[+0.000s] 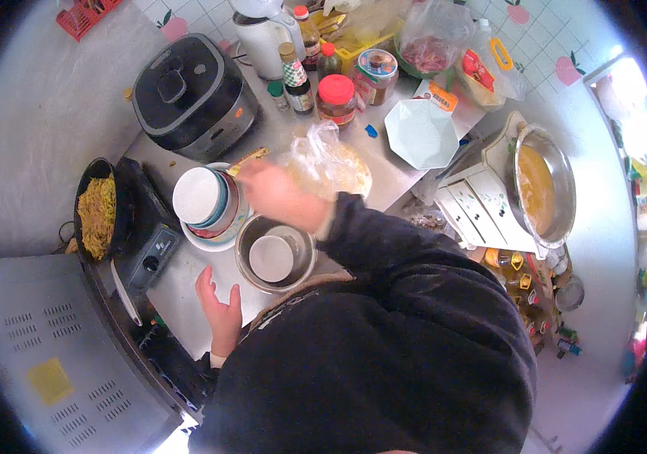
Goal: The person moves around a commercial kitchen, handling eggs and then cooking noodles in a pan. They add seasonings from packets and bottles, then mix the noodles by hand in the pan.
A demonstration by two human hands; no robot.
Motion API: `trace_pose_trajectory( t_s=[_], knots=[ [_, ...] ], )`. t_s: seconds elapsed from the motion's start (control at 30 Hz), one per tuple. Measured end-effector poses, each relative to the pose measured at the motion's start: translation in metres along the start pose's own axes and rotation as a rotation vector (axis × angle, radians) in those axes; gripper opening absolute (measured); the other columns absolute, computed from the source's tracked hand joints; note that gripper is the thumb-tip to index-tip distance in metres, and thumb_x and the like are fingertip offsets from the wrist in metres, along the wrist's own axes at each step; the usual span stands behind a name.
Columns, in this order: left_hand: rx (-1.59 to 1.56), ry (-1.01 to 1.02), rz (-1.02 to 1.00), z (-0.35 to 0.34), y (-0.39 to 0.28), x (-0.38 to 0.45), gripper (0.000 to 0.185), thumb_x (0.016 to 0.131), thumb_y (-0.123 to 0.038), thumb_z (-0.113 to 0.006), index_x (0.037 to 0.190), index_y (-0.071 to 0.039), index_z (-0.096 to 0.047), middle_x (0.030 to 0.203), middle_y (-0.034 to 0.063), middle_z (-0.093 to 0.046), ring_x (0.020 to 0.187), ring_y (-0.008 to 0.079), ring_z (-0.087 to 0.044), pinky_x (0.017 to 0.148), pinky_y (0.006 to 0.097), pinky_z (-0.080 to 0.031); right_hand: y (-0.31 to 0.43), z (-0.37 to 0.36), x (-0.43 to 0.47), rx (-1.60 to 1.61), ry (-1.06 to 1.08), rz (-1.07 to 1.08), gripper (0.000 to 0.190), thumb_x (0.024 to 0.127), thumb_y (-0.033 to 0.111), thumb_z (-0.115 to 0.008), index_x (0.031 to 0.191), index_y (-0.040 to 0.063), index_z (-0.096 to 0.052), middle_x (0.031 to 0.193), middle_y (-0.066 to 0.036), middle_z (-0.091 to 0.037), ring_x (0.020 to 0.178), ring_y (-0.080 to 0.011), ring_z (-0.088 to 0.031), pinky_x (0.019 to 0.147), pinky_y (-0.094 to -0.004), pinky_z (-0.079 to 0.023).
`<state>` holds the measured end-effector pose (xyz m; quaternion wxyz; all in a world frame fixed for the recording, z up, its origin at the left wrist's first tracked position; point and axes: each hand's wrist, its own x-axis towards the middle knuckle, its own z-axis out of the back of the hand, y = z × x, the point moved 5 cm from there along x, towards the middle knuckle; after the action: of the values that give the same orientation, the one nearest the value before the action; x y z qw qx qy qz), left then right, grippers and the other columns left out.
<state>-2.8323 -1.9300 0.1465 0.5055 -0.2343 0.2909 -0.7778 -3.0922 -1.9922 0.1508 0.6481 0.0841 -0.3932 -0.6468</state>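
Note:
My right hand [275, 193], blurred, is over the counter beside a stack of bowls [197, 196] that stands on a patterned plate [210, 245]. A small yellow printed packet [248, 161] shows at its fingertips; whether the fingers grip it cannot be told. My left hand [220, 306] is held with fingers apart, left of a steel basin [244, 265], and holds nothing. Inside the basin is a small pale bowl [271, 258], with another round piece partly behind it. A clear plastic bag [323, 162] over pale food lies just beyond my right hand.
A black pan [96, 210] of shredded food sits on a cooktop [153, 255] at left. A black rice cooker [193, 96], a kettle [267, 45], sauce bottles [298, 85] and a red-lidded jar [336, 99] stand behind. At right are an octagonal plate [421, 134] and a basin of brown liquid [536, 181].

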Motion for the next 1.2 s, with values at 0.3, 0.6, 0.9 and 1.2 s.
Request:
trace_pose_trajectory(
  t_s=[0.3, 0.6, 0.9, 1.2],
  knots=[
    [0.003, -0.093, 0.015, -0.013, -0.036, -0.020, 0.054, 0.075, 0.001, -0.065, 0.126, -0.003, -0.049, 0.124, 0.0161, -0.051, 0.115, 0.0310, -0.050, 0.094, 0.0413, -0.042, -0.365, 0.100, -0.084, 0.437, -0.872, -0.877, 0.022, 0.080, 0.014, -0.063, 0.098, 0.000, -0.062, 0.080, -0.008, -0.062, 0.072, -0.0190, -0.059, 0.066, -0.0299, -0.048],
    [0.136, -0.061, -0.081, 0.019, -0.055, -0.034, 0.048, 0.075, -0.003, -0.067, 0.121, -0.002, -0.053, 0.117, 0.0177, -0.056, 0.109, 0.0349, -0.053, 0.093, 0.0409, -0.044, -0.344, 0.039, -0.029, 0.060, -0.484, -0.946, 0.035, 0.070, 0.035, -0.075, 0.086, 0.004, -0.071, 0.087, -0.014, -0.070, 0.084, -0.0285, -0.067, 0.075, -0.0370, -0.052],
    [-0.027, -0.123, -0.064, 0.072, 0.015, -0.052, 0.044, 0.078, -0.008, -0.066, 0.121, -0.005, -0.054, 0.115, 0.0166, -0.057, 0.107, 0.0352, -0.054, 0.093, 0.0403, -0.044, -0.258, 0.168, -0.041, 0.030, -0.685, -0.364, 0.020, 0.091, 0.018, -0.059, 0.097, -0.001, -0.062, 0.098, -0.014, -0.064, 0.089, -0.0253, -0.063, 0.077, -0.0389, -0.053],
    [-0.198, -0.244, -0.253, 0.135, 0.074, -0.036, 0.040, 0.078, -0.008, -0.066, 0.116, -0.005, -0.056, 0.108, 0.0162, -0.060, 0.099, 0.0344, -0.058, 0.085, 0.0399, -0.048, 0.150, 0.093, 0.159, -0.304, -0.177, 0.184, 0.029, 0.093, 0.025, -0.053, 0.107, 0.002, -0.065, 0.099, -0.015, -0.067, 0.089, -0.0256, -0.065, 0.082, -0.0353, -0.048]
  ],
)
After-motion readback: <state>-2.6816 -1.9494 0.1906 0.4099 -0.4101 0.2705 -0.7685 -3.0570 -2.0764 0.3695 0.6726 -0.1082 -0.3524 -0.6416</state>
